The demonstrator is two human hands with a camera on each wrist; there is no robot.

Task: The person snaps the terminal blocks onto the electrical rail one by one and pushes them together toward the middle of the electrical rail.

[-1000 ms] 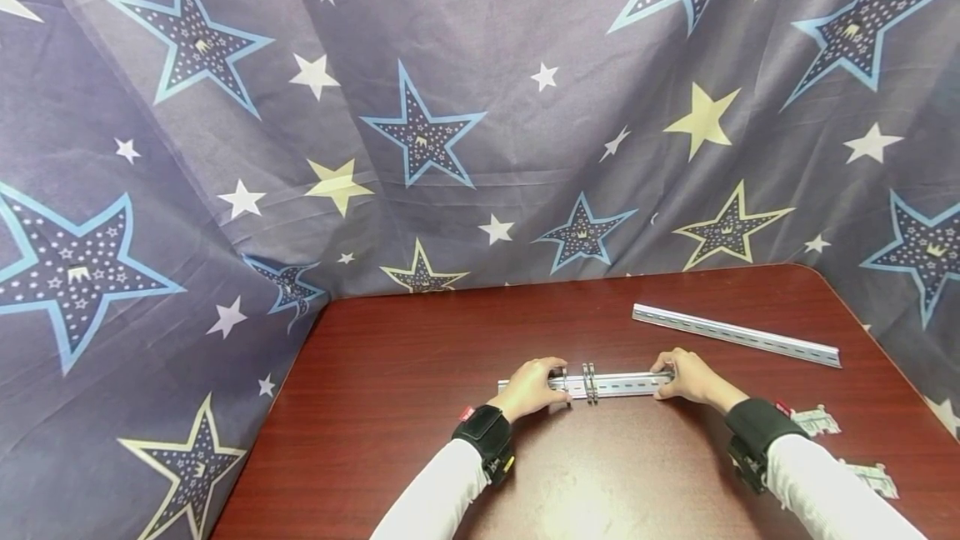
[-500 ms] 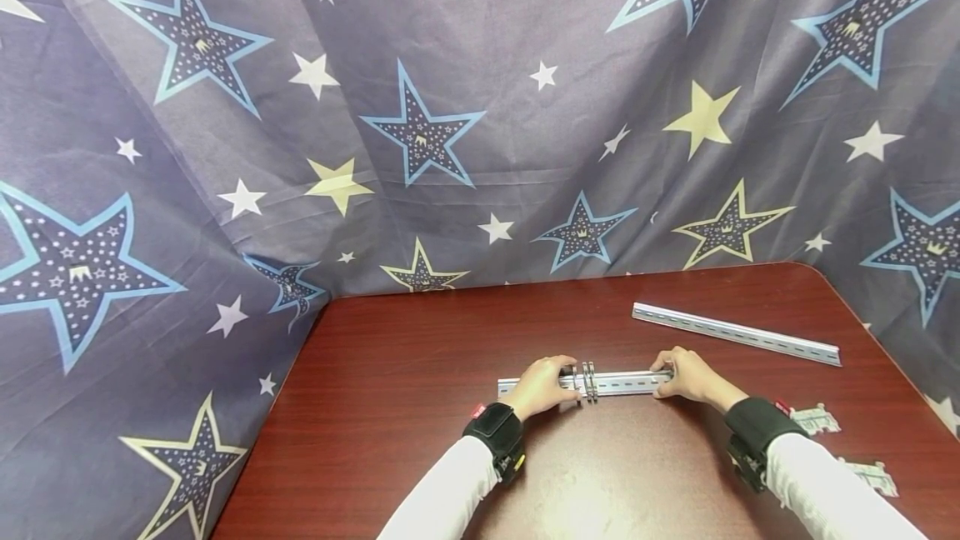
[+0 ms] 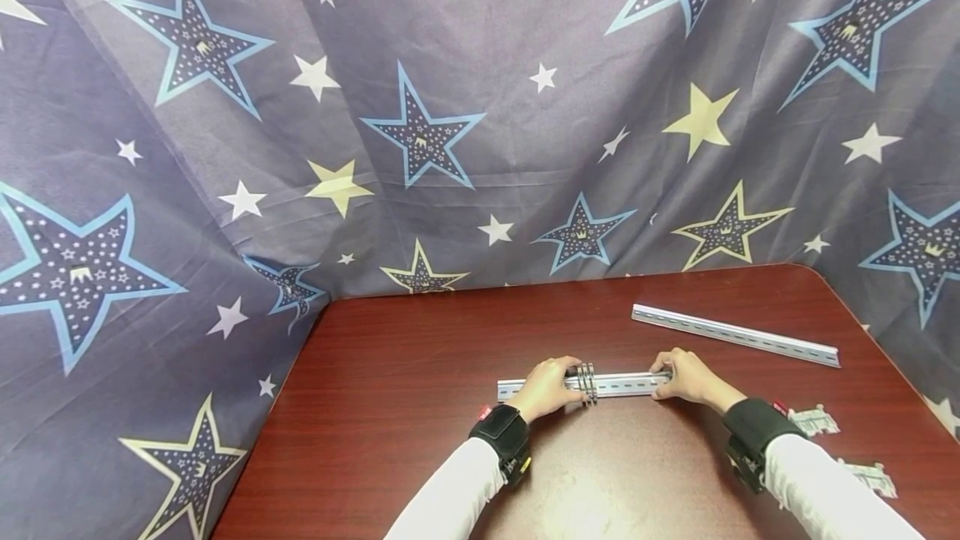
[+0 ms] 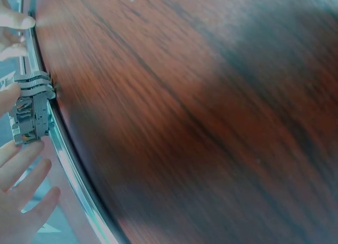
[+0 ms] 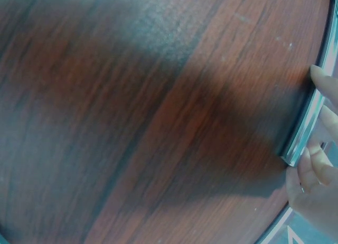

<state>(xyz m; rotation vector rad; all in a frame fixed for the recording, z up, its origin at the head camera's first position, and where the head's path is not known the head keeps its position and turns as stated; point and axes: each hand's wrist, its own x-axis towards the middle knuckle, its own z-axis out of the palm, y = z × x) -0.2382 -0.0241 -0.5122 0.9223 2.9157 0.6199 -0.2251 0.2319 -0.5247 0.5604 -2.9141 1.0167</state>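
A slotted metal DIN rail [image 3: 626,385] lies across the table in front of me. Several thin grey terminal blocks [image 3: 589,383] sit side by side on it, near its middle. My left hand [image 3: 547,388] pinches the leftmost terminal block between thumb and fingers, right against the others. In the left wrist view the grey terminal blocks [image 4: 34,109] straddle the rail, thumb on one side and fingertips on the other. My right hand [image 3: 688,377] grips the rail's right end, its thumb on the near edge. In the right wrist view the rail's end [image 5: 301,133] shows between thumb and fingers.
A second slotted rail [image 3: 738,336] lies slantwise at the back right. Two pale grey, irregular flat pieces [image 3: 813,420] lie on the table by the right forearm, the nearer one partly behind the sleeve. A star-patterned curtain [image 3: 420,123] hangs behind the reddish-brown table [image 3: 405,340].
My left hand has slid its terminal block to the right along the rail, closing the gap to the other blocks. The right hand has stayed at the rail's end.
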